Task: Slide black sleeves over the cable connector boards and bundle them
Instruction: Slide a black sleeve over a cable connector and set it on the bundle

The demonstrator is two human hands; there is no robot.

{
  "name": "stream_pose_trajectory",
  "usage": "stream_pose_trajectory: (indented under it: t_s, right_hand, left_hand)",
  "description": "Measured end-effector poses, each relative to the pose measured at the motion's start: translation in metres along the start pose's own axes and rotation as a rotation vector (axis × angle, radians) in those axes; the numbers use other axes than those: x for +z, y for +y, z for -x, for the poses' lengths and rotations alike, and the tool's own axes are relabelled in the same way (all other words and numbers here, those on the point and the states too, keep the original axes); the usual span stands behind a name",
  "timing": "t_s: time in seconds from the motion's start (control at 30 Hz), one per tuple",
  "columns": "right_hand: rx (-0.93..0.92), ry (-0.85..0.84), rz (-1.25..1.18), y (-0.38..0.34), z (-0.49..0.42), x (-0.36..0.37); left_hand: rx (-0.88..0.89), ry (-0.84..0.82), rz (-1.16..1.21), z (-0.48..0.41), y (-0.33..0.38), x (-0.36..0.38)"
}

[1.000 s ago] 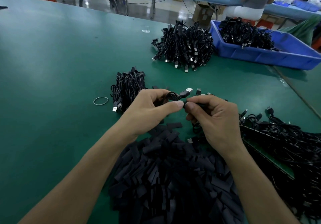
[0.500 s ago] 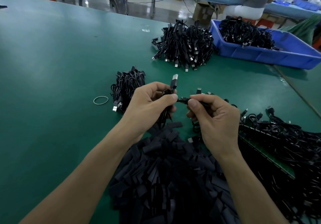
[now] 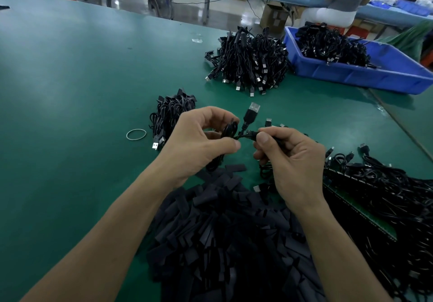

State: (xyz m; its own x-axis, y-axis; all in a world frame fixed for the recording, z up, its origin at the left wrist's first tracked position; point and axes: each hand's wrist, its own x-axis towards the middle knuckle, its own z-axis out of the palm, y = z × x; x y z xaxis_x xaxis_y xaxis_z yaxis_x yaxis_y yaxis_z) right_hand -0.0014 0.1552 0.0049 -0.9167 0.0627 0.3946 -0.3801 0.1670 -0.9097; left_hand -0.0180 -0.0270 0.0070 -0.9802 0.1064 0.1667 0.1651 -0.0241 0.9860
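My left hand (image 3: 199, 142) grips a coiled black cable (image 3: 229, 131) between thumb and fingers, and its USB plug (image 3: 251, 113) sticks up beyond the fingertips. My right hand (image 3: 290, 161) pinches the cable's other end (image 3: 251, 134) just right of the coil; what lies inside the fist is hidden. A heap of flat black sleeves (image 3: 222, 231) lies under my forearms. Loose cables with green connector boards (image 3: 375, 198) lie at the right.
A small cable bundle (image 3: 171, 114) and a rubber band (image 3: 136, 134) lie left of my hands. A big cable pile (image 3: 250, 60) and a blue bin (image 3: 365, 74) of cables sit farther back. A person sits at another table behind.
The USB plug swung from lying sideways to pointing upward. My hands drew slightly apart, with a short stretch of cable now showing between them.
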Motion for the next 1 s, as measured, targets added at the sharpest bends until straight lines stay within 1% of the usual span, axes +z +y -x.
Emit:
stream_pose_trajectory:
  t_s: [0.23, 0.43, 0.5, 0.57, 0.63, 0.7, 0.87, 1.0]
  right_hand:
    - [0.014, 0.002, -0.004, 0.000, -0.001, 0.000]
    - [0.022, 0.020, -0.007, -0.001, -0.001, 0.001]
    - [0.015, 0.013, 0.013, -0.002, -0.001, 0.001]
    - [0.002, -0.012, 0.046, -0.003, -0.001, 0.001]
    - [-0.016, -0.037, 0.076, -0.004, -0.001, 0.002]
    - [-0.024, -0.038, 0.083, -0.004, 0.000, 0.003]
    - [-0.017, 0.004, 0.083, -0.003, -0.001, 0.002]
    - [0.011, 0.033, 0.036, -0.001, 0.000, 0.001]
  left_hand:
    - [-0.036, -0.014, 0.210, -0.001, 0.001, 0.003]
    - [-0.109, -0.027, 0.285, -0.002, -0.005, 0.003]
    - [-0.131, -0.029, 0.272, -0.001, -0.004, 0.004]
    - [-0.140, -0.017, 0.211, 0.000, -0.003, 0.006]
    - [-0.125, -0.003, 0.122, 0.001, -0.004, 0.009]
    - [-0.113, 0.019, 0.095, 0.002, -0.004, 0.012]
    - [-0.127, 0.013, 0.223, 0.001, -0.003, 0.012]
    - [-0.123, 0.017, 0.297, 0.000, -0.003, 0.010]
